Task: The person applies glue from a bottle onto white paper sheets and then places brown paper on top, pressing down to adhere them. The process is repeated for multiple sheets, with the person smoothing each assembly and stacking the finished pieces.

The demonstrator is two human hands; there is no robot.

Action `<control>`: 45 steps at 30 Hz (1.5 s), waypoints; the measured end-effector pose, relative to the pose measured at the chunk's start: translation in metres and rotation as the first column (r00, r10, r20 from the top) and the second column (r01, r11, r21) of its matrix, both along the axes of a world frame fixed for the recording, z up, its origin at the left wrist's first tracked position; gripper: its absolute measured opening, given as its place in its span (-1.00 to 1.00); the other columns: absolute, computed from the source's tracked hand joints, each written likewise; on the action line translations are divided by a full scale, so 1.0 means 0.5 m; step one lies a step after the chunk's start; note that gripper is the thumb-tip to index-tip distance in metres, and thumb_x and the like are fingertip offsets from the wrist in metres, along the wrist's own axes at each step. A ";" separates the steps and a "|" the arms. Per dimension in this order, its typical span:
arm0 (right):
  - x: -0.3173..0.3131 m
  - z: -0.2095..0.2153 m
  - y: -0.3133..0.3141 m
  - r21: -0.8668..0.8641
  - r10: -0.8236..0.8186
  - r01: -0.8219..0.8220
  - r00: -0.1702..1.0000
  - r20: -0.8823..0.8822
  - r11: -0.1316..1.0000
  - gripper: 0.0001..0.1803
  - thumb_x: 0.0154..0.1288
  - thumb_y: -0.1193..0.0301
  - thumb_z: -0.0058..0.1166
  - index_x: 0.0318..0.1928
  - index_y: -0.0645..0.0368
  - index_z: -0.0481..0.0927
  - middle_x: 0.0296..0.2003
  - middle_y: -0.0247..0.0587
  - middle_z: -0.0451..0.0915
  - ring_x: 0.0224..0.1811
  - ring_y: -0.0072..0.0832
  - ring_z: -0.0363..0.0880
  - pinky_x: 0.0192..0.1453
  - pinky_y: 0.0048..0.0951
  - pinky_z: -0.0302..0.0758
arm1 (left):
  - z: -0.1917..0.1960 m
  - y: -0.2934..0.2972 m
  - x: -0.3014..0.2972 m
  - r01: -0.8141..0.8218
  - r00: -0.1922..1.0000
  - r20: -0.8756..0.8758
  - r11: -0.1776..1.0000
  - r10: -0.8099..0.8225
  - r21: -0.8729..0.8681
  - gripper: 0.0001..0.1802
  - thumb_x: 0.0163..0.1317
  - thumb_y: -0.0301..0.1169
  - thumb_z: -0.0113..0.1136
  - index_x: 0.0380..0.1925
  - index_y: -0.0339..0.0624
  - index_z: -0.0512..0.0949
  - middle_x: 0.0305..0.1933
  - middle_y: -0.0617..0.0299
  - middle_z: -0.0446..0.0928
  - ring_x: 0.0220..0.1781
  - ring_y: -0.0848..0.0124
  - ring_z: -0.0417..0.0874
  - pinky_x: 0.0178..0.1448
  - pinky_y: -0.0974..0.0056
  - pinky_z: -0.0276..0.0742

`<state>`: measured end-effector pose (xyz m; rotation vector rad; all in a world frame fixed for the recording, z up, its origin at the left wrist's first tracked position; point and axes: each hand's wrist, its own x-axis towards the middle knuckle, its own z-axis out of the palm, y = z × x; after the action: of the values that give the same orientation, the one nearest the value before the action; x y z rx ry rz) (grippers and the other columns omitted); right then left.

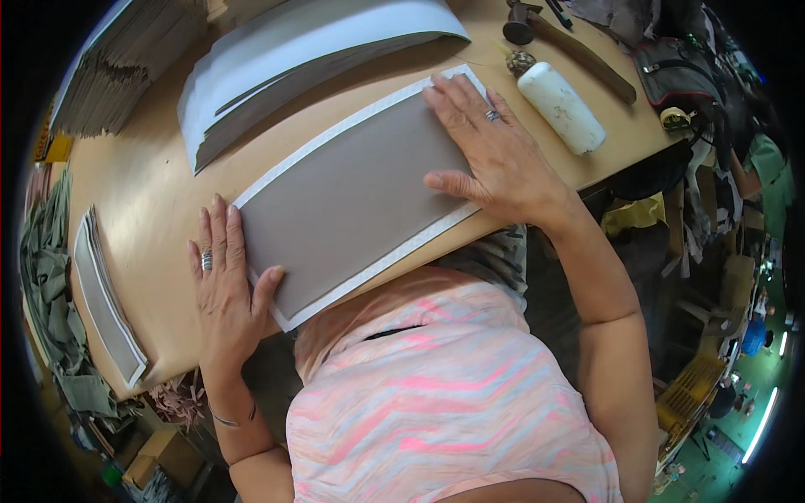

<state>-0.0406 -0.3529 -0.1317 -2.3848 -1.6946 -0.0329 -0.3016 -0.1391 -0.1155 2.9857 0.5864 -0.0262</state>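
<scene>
A flat grey rectangular sheet [360, 193] with a white border on its long sides lies across the near edge of the table. At its left end rests my left hand [225, 277], fingers stretched out and thumb apart, with a ring on one finger. My right hand [495, 151] lies spread over the right end, fingertips near the far corner and thumb on the grey surface. Neither hand is closed around anything. What the sheet's underside looks like is hidden.
Behind the sheet lies a stack of white-faced sheets [327, 42], with a taller pile [126, 67] at far left. Narrow bordered strips [109, 293] lie left. A white bottle [562, 107], a hammer [579, 54] and a tape measure [674, 118] are at right. Green cloth [50, 285] hangs by the left edge.
</scene>
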 end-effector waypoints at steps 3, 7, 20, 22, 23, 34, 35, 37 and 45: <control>-0.007 0.010 0.008 0.093 -0.029 0.026 0.999 0.030 0.995 -0.05 0.23 -0.27 -0.26 0.38 0.24 0.08 0.41 0.02 0.00 0.48 -0.11 -0.11 0.49 -0.04 -0.20 | 0.025 -0.023 0.022 0.035 0.997 0.067 0.994 -0.028 -0.100 -0.17 0.28 0.10 -0.13 0.38 -0.23 0.03 0.49 0.02 -0.05 0.53 0.08 -0.12 0.50 -0.04 -0.30; -0.008 -0.026 0.014 -0.003 -0.016 0.016 1.000 -0.005 1.000 -0.04 0.23 -0.28 -0.28 0.37 0.26 0.08 0.40 0.08 0.00 0.48 -0.05 -0.13 0.49 -0.02 -0.19 | -0.012 -0.057 0.056 0.142 0.990 0.018 0.990 -0.142 0.020 -0.14 0.28 0.16 -0.20 0.38 -0.26 0.04 0.49 -0.05 -0.06 0.53 0.03 -0.14 0.50 -0.06 -0.35; -0.047 -0.036 0.025 0.108 -0.035 0.054 0.984 -0.172 0.993 -0.02 0.22 -0.27 -0.25 0.37 0.30 0.06 0.37 0.27 -0.03 0.47 0.04 -0.18 0.48 0.04 -0.23 | -0.006 0.007 0.035 0.164 0.984 -0.079 0.984 -0.159 0.063 -0.04 0.21 0.33 -0.36 0.38 -0.22 0.06 0.49 -0.03 -0.05 0.53 0.04 -0.14 0.51 -0.07 -0.37; -0.078 -0.025 0.026 0.082 0.000 0.014 0.987 -0.159 0.997 -0.04 0.26 -0.26 -0.30 0.38 0.27 0.03 0.38 0.26 -0.06 0.47 0.07 -0.18 0.47 0.06 -0.21 | -0.001 0.049 0.017 0.197 0.975 -0.118 0.977 -0.187 0.079 -0.04 0.21 0.34 -0.37 0.38 -0.20 0.06 0.49 -0.01 -0.05 0.53 0.03 -0.14 0.51 -0.07 -0.36; -0.089 -0.021 0.030 0.076 0.026 -0.014 0.987 -0.158 0.997 -0.05 0.27 -0.26 -0.33 0.39 0.26 0.01 0.39 0.26 -0.08 0.47 0.08 -0.18 0.46 0.06 -0.20 | -0.006 0.081 0.003 0.211 0.973 -0.118 0.970 -0.197 0.124 -0.07 0.22 0.32 -0.34 0.38 -0.16 0.09 0.49 0.04 -0.02 0.53 0.04 -0.14 0.51 -0.08 -0.35; 0.044 0.042 -0.153 0.442 -0.472 0.386 0.876 0.098 0.809 -0.34 -0.02 0.24 0.33 0.11 0.20 0.44 0.01 -0.03 0.49 0.07 -0.06 0.43 0.19 -0.12 0.31 | 0.059 -0.028 0.117 0.135 0.959 0.261 0.988 -0.110 -0.081 -0.72 0.10 -0.51 0.19 -0.13 -0.13 0.52 0.13 0.14 0.39 -0.02 0.13 0.56 0.01 0.14 0.45; 0.054 0.037 -0.154 0.451 -0.447 0.400 0.894 -0.001 0.798 -0.35 -0.02 0.27 0.34 0.10 0.20 0.45 -0.01 -0.04 0.50 0.05 -0.08 0.45 0.16 -0.15 0.34 | 0.061 -0.051 0.147 0.150 0.954 0.279 0.982 -0.112 -0.118 -0.76 0.09 -0.50 0.21 -0.20 -0.15 0.51 0.07 0.14 0.40 -0.13 0.14 0.56 -0.05 0.14 0.46; 0.069 0.014 -0.151 0.461 -0.387 0.426 0.904 -0.182 0.779 -0.37 -0.03 0.34 0.35 0.10 0.22 0.45 -0.05 -0.04 0.53 0.01 -0.12 0.48 0.11 -0.23 0.40 | 0.048 -0.084 0.203 0.165 0.936 0.338 0.968 -0.094 -0.188 -0.84 0.10 -0.47 0.22 -0.30 -0.19 0.49 -0.01 0.14 0.41 -0.26 0.20 0.55 -0.14 0.16 0.45; 0.092 -0.013 -0.165 0.534 0.086 0.686 0.572 -0.816 0.494 -0.52 0.10 0.52 0.24 0.05 0.28 0.44 -0.10 -0.19 0.53 -0.14 -0.48 0.55 -0.17 -0.54 0.54 | 0.003 -0.112 0.285 0.105 0.929 0.370 0.975 -0.026 -0.197 -0.71 0.05 -0.27 0.26 -0.47 -0.29 0.46 -0.12 0.07 0.41 -0.36 0.12 0.56 -0.26 0.13 0.50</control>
<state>0.0057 -0.4353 -0.1380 -1.5227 -0.5018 0.0952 -0.1593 -0.1953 -0.1141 2.6980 0.4076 0.4253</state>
